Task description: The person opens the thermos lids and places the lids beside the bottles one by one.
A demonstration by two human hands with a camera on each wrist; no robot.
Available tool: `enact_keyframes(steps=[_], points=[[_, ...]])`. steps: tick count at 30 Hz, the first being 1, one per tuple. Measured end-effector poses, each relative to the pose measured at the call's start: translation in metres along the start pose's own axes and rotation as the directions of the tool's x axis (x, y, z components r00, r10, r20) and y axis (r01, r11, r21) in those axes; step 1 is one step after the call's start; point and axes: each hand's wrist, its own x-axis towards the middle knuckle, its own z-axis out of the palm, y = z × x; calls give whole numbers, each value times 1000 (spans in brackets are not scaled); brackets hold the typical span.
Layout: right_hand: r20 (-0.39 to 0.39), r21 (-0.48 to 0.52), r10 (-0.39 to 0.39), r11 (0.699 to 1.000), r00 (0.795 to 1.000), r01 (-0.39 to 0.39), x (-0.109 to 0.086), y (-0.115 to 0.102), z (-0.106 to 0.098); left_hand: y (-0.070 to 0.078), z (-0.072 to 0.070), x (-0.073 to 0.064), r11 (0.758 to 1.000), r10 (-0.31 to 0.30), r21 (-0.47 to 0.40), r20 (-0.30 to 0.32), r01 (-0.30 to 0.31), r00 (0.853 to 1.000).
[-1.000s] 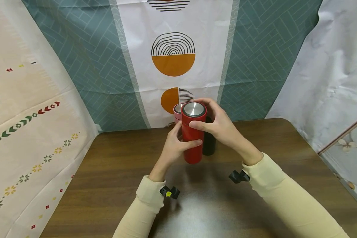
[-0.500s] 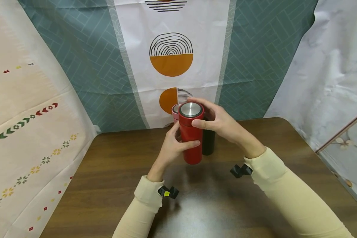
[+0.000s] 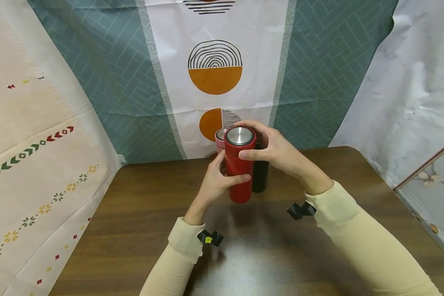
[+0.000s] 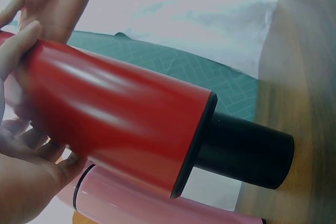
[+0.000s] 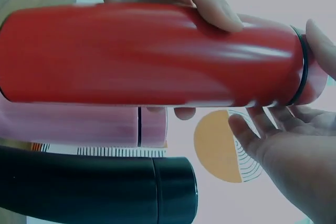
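Observation:
A red thermos bottle with a steel-topped red lid stands nearly upright between my two hands. My left hand grips its body, thumb across the front. Around the lid my right hand curls, with the thumb in front and the fingers behind. In the left wrist view the bottle's dark base hangs over the table. A pink thermos stands just behind it on the left, and a black thermos on the right, partly hidden in the head view by the red one and my right hand.
The brown wooden table has rounded far corners. A green and white patterned cloth hangs right behind it, with pale cloths at both sides. Small black cameras sit at both wrists.
My right hand has turned slightly on the red lid, its thumb shifting right and its wrist moving right and up. My left hand keeps its grip on the body. The head view shifts slightly.

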Motion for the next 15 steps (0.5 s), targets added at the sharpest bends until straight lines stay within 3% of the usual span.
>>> enact_keyframes(steps=[3, 10, 15], points=[[3, -13, 12, 1000, 1000, -12, -1, 0, -1, 0, 1, 0, 1000, 2, -1, 0, -2, 1000], [-123, -163, -9, 987, 992, -11, -2, 2, 6, 1, 1, 0, 1000, -1, -5, -8, 1, 1000], [-60, -80, 17, 997, 998, -22, -1, -1, 2, 2, 1, 0, 1000, 2, -9, -9, -2, 1000]])
